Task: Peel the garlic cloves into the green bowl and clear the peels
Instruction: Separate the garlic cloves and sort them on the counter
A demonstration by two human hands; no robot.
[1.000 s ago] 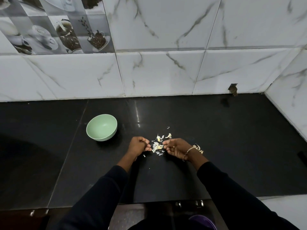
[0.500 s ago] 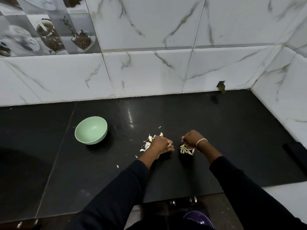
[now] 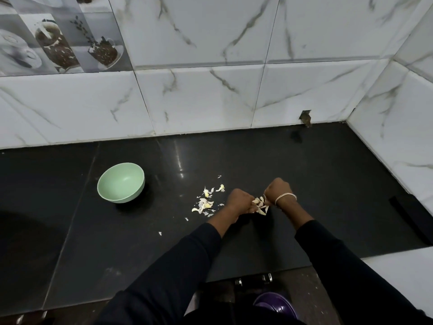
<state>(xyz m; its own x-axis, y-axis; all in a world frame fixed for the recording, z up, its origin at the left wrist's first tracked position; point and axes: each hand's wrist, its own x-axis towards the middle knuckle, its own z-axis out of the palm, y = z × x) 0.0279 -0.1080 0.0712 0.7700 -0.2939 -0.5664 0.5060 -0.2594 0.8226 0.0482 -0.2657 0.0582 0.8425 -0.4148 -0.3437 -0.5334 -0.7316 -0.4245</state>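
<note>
So the green bowl (image 3: 121, 182) looks empty, off to the left on the black bench (image 3: 328, 184), loose peels (image 3: 205, 204) lie beside the left hand (image 3: 241, 201) and right hand (image 3: 278, 190), both curled close together round a clump of garlic (image 3: 260, 205), and most of the job seems left.

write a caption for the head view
Left hand and right hand grip a garlic clump on the black counter; green bowl nearby.

Dim, even light; glare streak on black counter (image 3: 180, 165); wide-angle bending at edges; slight softness overall.
</note>
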